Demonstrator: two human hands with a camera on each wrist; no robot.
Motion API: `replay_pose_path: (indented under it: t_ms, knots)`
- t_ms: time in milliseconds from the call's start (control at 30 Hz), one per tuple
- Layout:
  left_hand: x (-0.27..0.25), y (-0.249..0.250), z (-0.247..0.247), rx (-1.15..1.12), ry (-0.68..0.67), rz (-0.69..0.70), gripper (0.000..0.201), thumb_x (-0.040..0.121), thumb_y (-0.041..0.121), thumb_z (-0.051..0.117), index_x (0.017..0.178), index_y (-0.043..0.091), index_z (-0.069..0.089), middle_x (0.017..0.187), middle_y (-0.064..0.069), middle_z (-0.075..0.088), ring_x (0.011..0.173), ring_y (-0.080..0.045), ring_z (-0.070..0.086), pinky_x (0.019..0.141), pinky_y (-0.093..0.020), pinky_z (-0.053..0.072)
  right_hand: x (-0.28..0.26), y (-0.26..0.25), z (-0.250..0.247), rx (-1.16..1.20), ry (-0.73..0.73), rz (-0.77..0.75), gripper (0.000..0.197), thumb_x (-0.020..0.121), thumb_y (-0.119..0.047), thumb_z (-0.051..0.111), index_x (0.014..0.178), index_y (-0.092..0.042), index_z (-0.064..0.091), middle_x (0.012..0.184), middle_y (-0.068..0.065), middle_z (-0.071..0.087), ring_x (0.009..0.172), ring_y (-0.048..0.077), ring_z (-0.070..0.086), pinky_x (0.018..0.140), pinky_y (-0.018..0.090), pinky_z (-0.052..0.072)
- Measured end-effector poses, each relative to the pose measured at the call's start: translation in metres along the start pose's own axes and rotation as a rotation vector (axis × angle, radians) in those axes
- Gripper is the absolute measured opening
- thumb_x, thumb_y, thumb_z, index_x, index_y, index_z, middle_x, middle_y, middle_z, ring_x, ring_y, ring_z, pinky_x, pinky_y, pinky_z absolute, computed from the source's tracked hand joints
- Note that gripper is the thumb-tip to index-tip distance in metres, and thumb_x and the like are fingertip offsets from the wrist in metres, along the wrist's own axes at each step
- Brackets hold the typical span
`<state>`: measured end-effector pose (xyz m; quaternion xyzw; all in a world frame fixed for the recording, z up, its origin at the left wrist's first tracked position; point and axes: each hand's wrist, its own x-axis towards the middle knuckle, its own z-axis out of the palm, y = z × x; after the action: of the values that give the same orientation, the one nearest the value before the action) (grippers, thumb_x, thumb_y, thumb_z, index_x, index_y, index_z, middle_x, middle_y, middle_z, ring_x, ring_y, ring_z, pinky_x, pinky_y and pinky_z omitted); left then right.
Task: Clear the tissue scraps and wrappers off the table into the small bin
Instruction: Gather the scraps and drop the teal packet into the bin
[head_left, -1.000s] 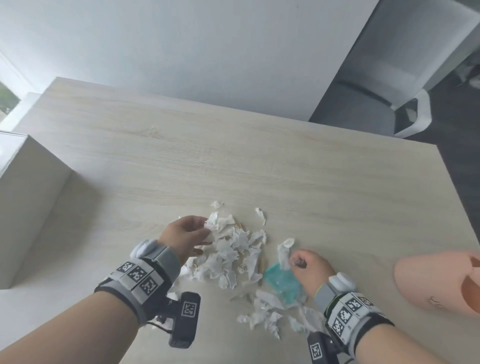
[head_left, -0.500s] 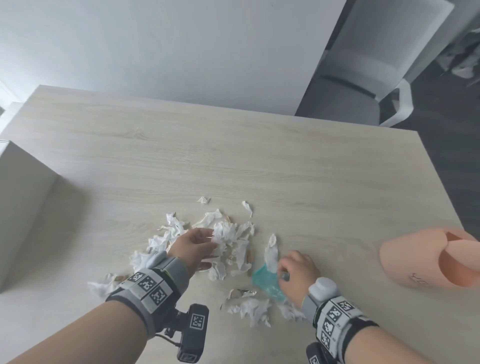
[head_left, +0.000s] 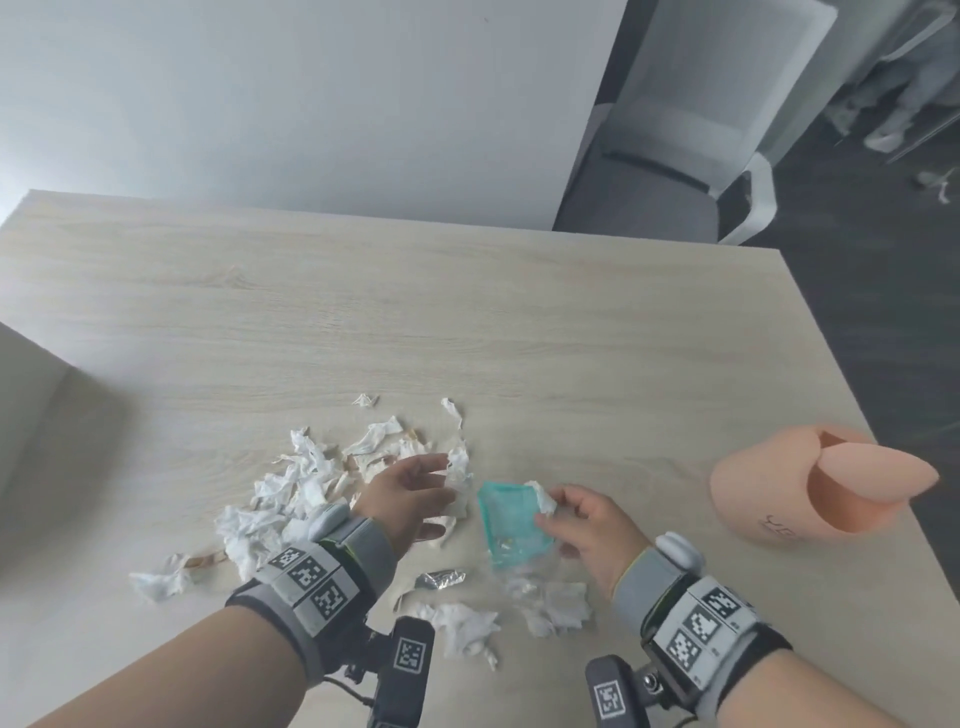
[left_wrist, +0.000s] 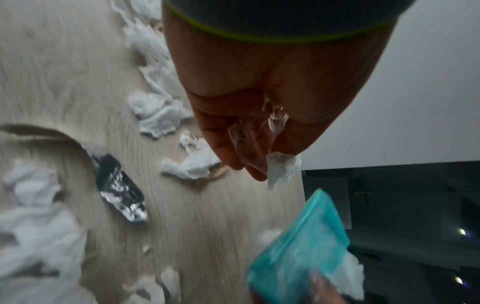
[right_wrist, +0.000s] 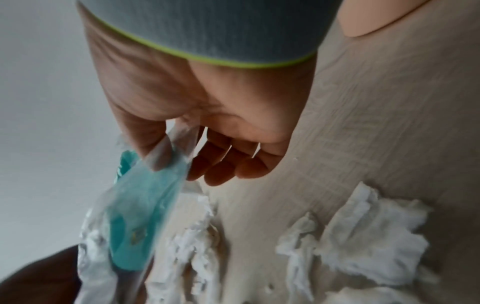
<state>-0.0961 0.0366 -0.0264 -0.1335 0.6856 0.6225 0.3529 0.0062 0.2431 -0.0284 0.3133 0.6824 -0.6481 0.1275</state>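
Note:
White tissue scraps (head_left: 291, 483) lie scattered on the pale wood table (head_left: 467, 322), with more (head_left: 462, 623) near my wrists. My left hand (head_left: 439, 493) reaches right over the pile. In the left wrist view its curled fingers (left_wrist: 233, 148) hold a clear wrapper (left_wrist: 259, 127) and a tissue scrap (left_wrist: 283, 166). My right hand (head_left: 550, 506) pinches a teal wrapper (head_left: 509, 525) between thumb and fingers and holds it tilted just above the table, with a tissue bit against it. A silver foil wrapper (head_left: 441, 579) lies between my wrists. The pink bin (head_left: 769, 499) stands at the right, its swing lid (head_left: 878, 467) tipped.
A white box (head_left: 31, 415) stands at the table's left edge. A grey chair (head_left: 691, 135) is behind the far right corner. The table's right edge runs just past the bin. Bare wood stretches between the scraps and the far edge.
My left hand has slid right across the scrap pile toward the teal wrapper. My right hand has lifted the teal wrapper off the table. The view has shifted right, showing more of the bin.

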Motion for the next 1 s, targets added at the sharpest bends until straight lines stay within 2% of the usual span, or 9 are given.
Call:
replay_pose_path:
  t_ms: [133,200,367,533,667,733,833,900,1000]
  knots:
    - [-0.009,0.003,0.033,-0.022,-0.088,0.0,0.036,0.082,-0.007,0.067,0.11,0.014,0.068,0.105,-0.013,0.071,0.08,-0.025,0.07,0.062,-0.036,0.056,-0.008,-0.011,-0.002,0.363,-0.012,0.042,0.01,0.074,-0.013,0.076,0.078,-0.018,0.069,0.077,0.0,0.069,0.077,0.019,0.065,0.064,0.035,0.052]
    - [-0.015,0.005,0.048,-0.032,-0.116,-0.007,0.039,0.082,-0.014,0.06,0.11,0.011,0.069,0.097,-0.011,0.075,0.068,-0.023,0.07,0.06,-0.035,0.056,-0.01,-0.015,0.001,0.479,-0.003,0.066,0.009,0.083,-0.005,0.072,0.085,-0.012,0.066,0.082,0.008,0.067,0.079,0.023,0.066,0.065,0.039,0.057]
    - [-0.04,0.011,0.092,-0.113,-0.179,0.001,0.037,0.083,-0.02,0.052,0.103,0.006,0.071,0.087,-0.017,0.074,0.069,-0.028,0.069,0.063,-0.038,0.061,-0.021,-0.017,-0.017,0.567,0.04,0.034,0.009,0.09,-0.003,0.062,0.096,-0.007,0.068,0.089,0.014,0.073,0.074,0.025,0.069,0.059,0.034,0.055]
    - [-0.045,0.016,0.116,-0.172,-0.249,-0.111,0.038,0.096,0.019,0.043,0.121,-0.001,0.065,0.101,-0.02,0.069,0.08,-0.031,0.065,0.066,-0.036,0.054,-0.023,-0.008,-0.044,0.32,0.159,-0.027,0.017,0.083,-0.009,0.071,0.097,-0.001,0.065,0.09,0.017,0.071,0.079,0.033,0.072,0.065,0.042,0.061]
    - [-0.051,0.009,0.141,-0.068,-0.293,-0.037,0.05,0.08,0.045,0.069,0.119,0.012,0.066,0.104,-0.014,0.075,0.088,-0.029,0.07,0.072,-0.04,0.055,-0.027,-0.001,-0.074,0.124,0.187,-0.106,0.038,0.063,-0.033,0.074,0.091,-0.009,0.065,0.091,0.024,0.07,0.082,0.04,0.071,0.072,0.054,0.061]
    - [-0.053,0.007,0.149,0.006,-0.282,0.011,0.055,0.072,0.036,0.078,0.121,0.017,0.064,0.1,-0.012,0.076,0.082,-0.024,0.072,0.065,-0.038,0.057,-0.03,0.001,-0.082,0.064,0.21,-0.129,0.036,0.061,-0.032,0.072,0.085,-0.007,0.06,0.079,0.022,0.066,0.067,0.038,0.067,0.066,0.052,0.061]
    - [-0.057,0.007,0.168,0.133,-0.27,0.074,0.041,0.081,0.012,0.075,0.119,0.022,0.062,0.094,-0.014,0.077,0.075,-0.025,0.074,0.054,-0.033,0.056,-0.035,0.005,-0.099,0.03,0.229,-0.149,0.022,0.07,-0.02,0.068,0.076,-0.009,0.05,0.066,0.007,0.055,0.054,0.019,0.052,0.051,0.036,0.053]
    - [-0.06,0.008,0.182,0.173,-0.258,0.091,0.036,0.086,0.0,0.067,0.116,0.019,0.062,0.094,-0.016,0.076,0.071,-0.025,0.073,0.049,-0.032,0.056,-0.04,0.008,-0.112,0.047,0.193,-0.161,0.015,0.075,-0.018,0.067,0.083,-0.013,0.055,0.068,0.006,0.059,0.054,0.018,0.051,0.048,0.033,0.045]
    - [-0.064,0.009,0.199,0.19,-0.258,0.082,0.03,0.087,-0.003,0.062,0.108,0.018,0.068,0.09,-0.011,0.077,0.067,-0.023,0.072,0.046,-0.031,0.054,-0.046,0.013,-0.129,0.164,0.137,-0.123,0.027,0.072,-0.026,0.069,0.098,-0.022,0.061,0.092,0.017,0.069,0.065,0.024,0.06,0.052,0.035,0.045]
